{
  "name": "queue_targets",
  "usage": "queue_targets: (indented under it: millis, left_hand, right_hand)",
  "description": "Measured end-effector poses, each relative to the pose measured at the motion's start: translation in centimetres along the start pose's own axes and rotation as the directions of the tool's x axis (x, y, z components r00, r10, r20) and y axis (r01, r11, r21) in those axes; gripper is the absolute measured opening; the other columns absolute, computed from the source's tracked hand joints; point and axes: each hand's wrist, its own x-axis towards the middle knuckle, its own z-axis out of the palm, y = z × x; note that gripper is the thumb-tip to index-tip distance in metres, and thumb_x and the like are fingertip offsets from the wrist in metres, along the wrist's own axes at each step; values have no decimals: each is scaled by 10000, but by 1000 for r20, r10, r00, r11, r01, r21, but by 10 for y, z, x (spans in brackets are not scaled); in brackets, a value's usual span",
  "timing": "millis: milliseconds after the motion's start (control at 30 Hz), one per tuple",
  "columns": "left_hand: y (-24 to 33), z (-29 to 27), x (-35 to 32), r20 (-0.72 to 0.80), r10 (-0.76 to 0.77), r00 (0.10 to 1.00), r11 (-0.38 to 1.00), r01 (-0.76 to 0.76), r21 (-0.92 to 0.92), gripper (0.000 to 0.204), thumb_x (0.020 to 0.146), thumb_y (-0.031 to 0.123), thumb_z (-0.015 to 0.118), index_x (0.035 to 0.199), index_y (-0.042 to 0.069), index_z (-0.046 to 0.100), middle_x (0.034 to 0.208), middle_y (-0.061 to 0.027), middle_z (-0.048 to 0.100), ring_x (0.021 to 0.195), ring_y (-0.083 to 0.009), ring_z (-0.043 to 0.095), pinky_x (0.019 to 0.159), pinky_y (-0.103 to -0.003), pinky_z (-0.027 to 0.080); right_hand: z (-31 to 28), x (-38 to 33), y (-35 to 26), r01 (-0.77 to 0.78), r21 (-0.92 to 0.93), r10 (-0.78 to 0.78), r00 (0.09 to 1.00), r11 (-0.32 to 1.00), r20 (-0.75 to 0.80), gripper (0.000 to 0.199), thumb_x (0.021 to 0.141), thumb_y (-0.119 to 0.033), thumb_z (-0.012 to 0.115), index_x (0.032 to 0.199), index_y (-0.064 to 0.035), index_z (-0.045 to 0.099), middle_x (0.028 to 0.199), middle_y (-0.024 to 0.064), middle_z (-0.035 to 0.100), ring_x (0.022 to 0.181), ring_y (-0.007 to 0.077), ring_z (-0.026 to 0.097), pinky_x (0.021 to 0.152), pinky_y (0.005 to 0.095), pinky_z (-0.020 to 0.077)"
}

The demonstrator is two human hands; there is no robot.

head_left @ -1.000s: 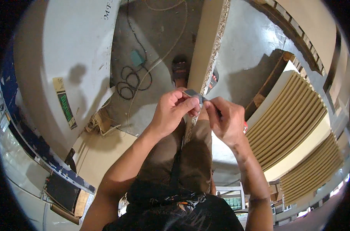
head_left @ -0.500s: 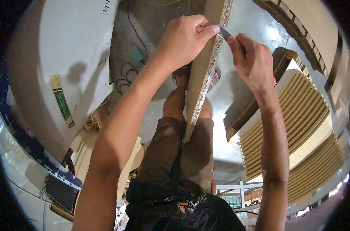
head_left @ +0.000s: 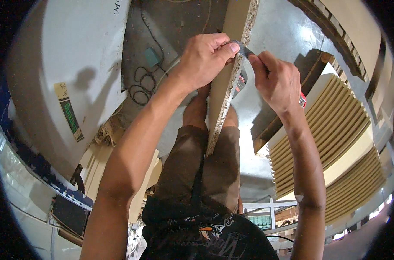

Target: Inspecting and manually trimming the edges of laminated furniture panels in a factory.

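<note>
A particleboard panel (head_left: pixel 228 73) stands on edge between my legs, its rough, speckled edge (head_left: pixel 223 117) facing up. Across that edge runs a thin dark grey strip (head_left: pixel 245 51), which looks slightly bent. My left hand (head_left: pixel 203 60) pinches one end of it between thumb and fingers, directly over the board's edge. The other end is in my right hand (head_left: pixel 277 80), closed just right of the panel. My fingers cover both ends of the strip, so its full length and exact kind are hidden.
A large pale panel (head_left: pixel 84 52) is at the left. On the floor lie a coiled dark cable (head_left: pixel 141 86) and a teal block (head_left: pixel 152 57). Stacked ribbed beige boards (head_left: pixel 322 130) fill the right side, beside a dark wooden beam (head_left: pixel 277 128). A red-and-white object (head_left: pixel 302 99) sits near my right wrist.
Both hands have moved toward me along the board's edge, bringing the grey strip with them. My grip on each end stays closed.
</note>
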Motion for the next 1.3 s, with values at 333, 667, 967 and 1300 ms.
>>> queue_targets:
  millis: [333,667,967,1300]
  left_hand:
    - [4,1,2,36,-34,999,998,36,-60,326,967,248,593,753,3,585,686,24,565,646,-62,500,613,-240,448]
    - [21,-6,20,37,208,977,932,-210,297,293,899,219,659,747,-19,579,539,-37,459,521,-89,389,479,-311,349]
    - [4,15,-46,-22,193,981,948,-181,260,241,890,179,659,766,-6,568,576,-140,523,461,-207,470,469,-351,378]
    - [-7,35,-110,-59,75,995,976,-61,208,195,876,152,680,791,4,587,639,-145,586,542,-269,574,519,-362,434]
  right_hand:
    - [0,-3,2,-25,-27,25,1000,999,2,304,892,-260,642,685,-55,556,548,151,556,505,377,548,480,443,417]
    - [2,-5,7,11,34,-11,1000,999,3,298,887,-263,647,691,-58,556,570,153,564,519,383,553,479,443,428]
    - [22,-61,-3,64,70,-65,998,996,24,234,875,-221,655,729,-74,546,593,139,569,524,361,563,461,439,416]
    - [36,-112,-12,78,130,-91,991,988,96,386,864,-183,649,1208,-42,541,584,104,564,491,292,575,452,414,438]
